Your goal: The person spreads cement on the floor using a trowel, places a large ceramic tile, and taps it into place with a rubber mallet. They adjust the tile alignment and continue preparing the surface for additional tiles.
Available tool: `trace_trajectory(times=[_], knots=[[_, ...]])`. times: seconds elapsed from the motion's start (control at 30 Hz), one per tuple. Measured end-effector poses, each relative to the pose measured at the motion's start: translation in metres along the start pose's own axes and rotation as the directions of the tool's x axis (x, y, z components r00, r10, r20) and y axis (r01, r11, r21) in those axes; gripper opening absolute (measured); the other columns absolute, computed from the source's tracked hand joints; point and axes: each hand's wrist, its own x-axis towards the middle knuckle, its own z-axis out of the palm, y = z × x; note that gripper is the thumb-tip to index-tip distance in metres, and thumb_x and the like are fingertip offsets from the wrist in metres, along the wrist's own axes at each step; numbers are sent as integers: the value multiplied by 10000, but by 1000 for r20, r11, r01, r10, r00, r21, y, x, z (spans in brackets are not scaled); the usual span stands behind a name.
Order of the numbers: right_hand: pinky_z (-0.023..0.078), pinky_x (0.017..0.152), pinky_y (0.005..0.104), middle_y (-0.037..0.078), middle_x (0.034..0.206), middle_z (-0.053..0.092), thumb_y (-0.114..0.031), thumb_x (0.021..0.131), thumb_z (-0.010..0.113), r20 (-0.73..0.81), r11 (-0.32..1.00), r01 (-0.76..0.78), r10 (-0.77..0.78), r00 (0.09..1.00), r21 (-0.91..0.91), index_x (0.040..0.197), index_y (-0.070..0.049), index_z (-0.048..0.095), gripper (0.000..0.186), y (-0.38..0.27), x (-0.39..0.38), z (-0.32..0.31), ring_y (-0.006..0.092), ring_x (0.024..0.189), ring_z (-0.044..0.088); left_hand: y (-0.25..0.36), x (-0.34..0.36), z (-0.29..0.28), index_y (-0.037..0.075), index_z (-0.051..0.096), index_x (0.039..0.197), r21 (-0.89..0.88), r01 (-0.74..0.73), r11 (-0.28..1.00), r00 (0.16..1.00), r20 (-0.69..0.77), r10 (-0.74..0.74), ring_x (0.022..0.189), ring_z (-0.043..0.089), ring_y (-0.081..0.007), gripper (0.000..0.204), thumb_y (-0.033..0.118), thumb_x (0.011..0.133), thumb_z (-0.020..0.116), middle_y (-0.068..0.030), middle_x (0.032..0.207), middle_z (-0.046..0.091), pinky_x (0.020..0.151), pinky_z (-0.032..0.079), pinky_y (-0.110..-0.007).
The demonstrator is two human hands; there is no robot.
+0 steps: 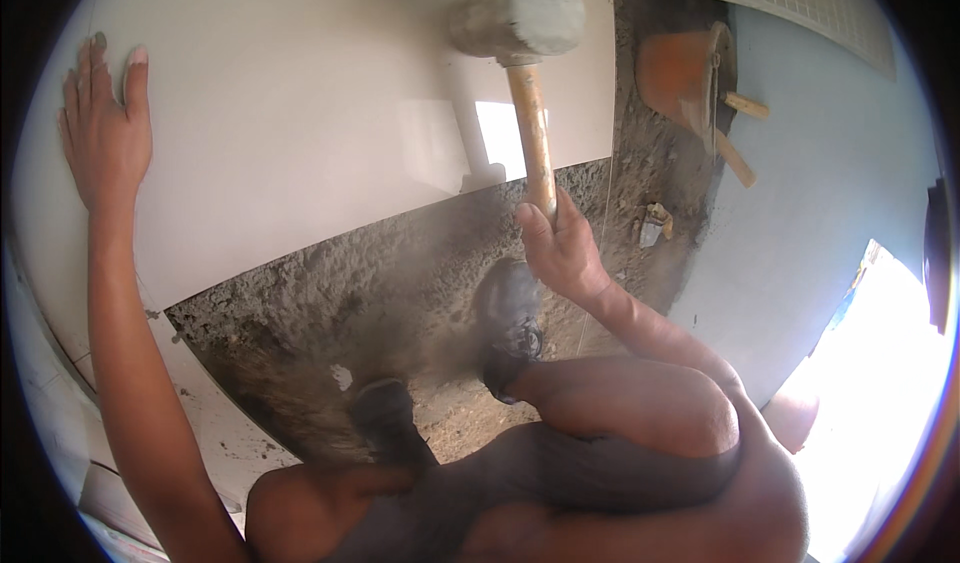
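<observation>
My right hand (566, 251) is wrapped round the wooden handle of a rubber mallet (520, 18). The mallet's big pale grey head hangs over a large cream tile (300, 113); whether it touches the surface I cannot tell. At the far left my left hand (108, 133) lies flat, fingers stretched out, along the tile's left edge. Rough grey mortar (390, 248) borders the near edge of this tile. My two dark shoes stand on the sandy ground nearer to me.
An orange bucket (680, 75) lies tipped at the back right, beside two pieces with wooden ends (738, 158). A small crumpled scrap (655, 225) sits on the mortar strip. A blue-grey wall (810, 163) rises on the right, with a bright opening at the lower right.
</observation>
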Motion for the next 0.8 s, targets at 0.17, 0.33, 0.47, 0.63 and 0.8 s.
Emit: trace_trajectory(times=[0.17,0.33,0.47,0.63,0.8], knots=[[408,475,304,13,678,524,-299,997,572,113,994,-7,-6,994,112,1095,7,490,331,66,-7,-4,100,589,508,5,8,-20,153,345,1519,305,-1,952,982,182,-57,1470,259,-235,728,646,984,318,-20,1584,315,1207,196,-452],[408,471,265,-10,622,493,-368,992,565,89,978,-127,113,990,167,1041,-13,479,369,-6,-11,-5,78,505,474,24,9,-39,168,312,1533,339,41,940,947,287,-145,1484,219,-218,732,646,978,339,-16,1594,288,1225,168,-428],[403,471,255,-17,620,493,-391,997,549,105,974,-123,105,989,191,1022,-24,484,373,-2,-11,-7,70,517,491,24,10,-47,162,294,1539,249,81,965,930,329,-163,1491,197,-212,758,655,967,356,-8,1600,272,1234,149,-418],[405,476,254,-20,625,499,-384,1006,530,161,942,-207,169,972,264,1014,-29,492,357,1,-9,-10,64,522,493,20,7,-45,158,287,1541,198,111,974,937,306,-169,1493,187,-209,781,669,956,369,-5,1601,268,1238,140,-419],[437,500,277,12,675,536,-288,1001,551,114,959,-144,119,986,245,1065,-17,520,280,13,-10,-13,99,543,521,25,10,-49,161,282,1542,272,76,959,916,360,-175,1494,182,-209,786,673,952,371,-2,1605,259,1240,139,-424]])
